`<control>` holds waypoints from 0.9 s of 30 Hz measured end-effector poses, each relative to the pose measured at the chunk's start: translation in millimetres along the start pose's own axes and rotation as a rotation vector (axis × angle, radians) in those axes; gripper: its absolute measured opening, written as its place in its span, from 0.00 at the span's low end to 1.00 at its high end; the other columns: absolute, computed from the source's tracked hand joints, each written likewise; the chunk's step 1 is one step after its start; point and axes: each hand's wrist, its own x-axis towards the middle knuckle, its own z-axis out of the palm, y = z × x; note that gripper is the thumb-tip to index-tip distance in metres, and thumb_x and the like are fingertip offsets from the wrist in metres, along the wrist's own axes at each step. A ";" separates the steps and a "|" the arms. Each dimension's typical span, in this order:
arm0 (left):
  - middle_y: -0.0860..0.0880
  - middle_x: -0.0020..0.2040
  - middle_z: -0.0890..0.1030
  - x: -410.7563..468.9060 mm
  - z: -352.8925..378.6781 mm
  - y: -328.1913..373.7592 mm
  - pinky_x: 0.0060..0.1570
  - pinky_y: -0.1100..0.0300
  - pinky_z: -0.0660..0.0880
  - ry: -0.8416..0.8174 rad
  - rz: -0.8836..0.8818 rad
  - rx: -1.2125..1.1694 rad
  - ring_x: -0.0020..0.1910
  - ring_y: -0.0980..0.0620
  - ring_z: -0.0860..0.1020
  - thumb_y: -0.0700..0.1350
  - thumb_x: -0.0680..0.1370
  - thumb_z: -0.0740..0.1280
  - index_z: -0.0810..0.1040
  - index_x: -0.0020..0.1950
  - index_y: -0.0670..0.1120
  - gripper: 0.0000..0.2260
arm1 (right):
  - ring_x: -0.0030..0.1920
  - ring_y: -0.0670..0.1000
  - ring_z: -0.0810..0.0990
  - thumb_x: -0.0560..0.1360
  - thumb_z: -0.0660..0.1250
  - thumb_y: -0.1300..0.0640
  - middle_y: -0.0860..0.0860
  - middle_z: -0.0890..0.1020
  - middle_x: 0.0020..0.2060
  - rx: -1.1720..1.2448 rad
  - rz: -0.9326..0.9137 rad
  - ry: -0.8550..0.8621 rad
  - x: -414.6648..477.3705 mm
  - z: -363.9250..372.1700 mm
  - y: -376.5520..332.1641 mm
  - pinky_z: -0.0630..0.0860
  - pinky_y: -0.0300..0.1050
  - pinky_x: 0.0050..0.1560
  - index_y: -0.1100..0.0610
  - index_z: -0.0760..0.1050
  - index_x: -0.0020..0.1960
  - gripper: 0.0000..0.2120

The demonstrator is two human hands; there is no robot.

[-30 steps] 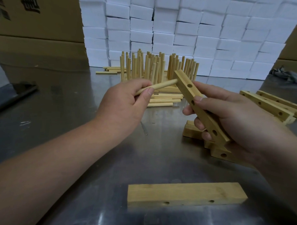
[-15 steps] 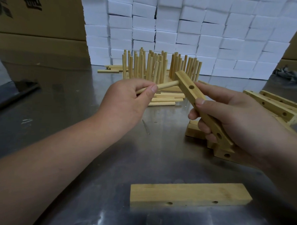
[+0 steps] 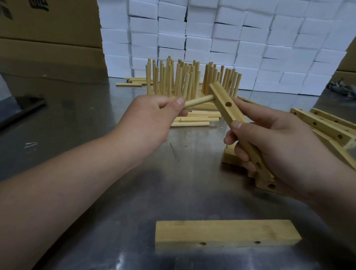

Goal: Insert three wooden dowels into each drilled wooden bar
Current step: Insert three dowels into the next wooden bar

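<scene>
My right hand (image 3: 273, 142) grips a drilled wooden bar (image 3: 226, 104) held slanted above the steel table, its far end up. My left hand (image 3: 151, 121) pinches a wooden dowel (image 3: 198, 101) whose tip sits in the bar's top hole on the left side. An empty hole shows on the bar's face just above my right thumb. Loose dowels (image 3: 193, 119) lie on the table behind my hands. Bars with upright dowels (image 3: 187, 80) stand further back.
A plain wooden bar (image 3: 226, 233) lies flat near the front edge. Several drilled bars (image 3: 324, 125) are piled at the right. White foam blocks (image 3: 217, 35) are stacked behind, cardboard boxes (image 3: 45, 29) at the left. A dark flat object (image 3: 16, 111) lies far left.
The dowel has gone deeper into the bar's top hole, so less of it shows between my left thumb and the bar. Both hands stay in much the same place.
</scene>
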 end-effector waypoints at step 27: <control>0.57 0.33 0.72 3.1 -5.4 -1.2 0.33 0.65 0.70 0.064 0.089 0.056 0.30 0.59 0.70 0.51 0.79 0.59 0.76 0.42 0.58 0.08 | 0.24 0.46 0.73 0.78 0.61 0.58 0.50 0.83 0.32 0.128 0.093 0.124 5.1 1.0 3.0 0.70 0.38 0.22 0.52 0.69 0.67 0.18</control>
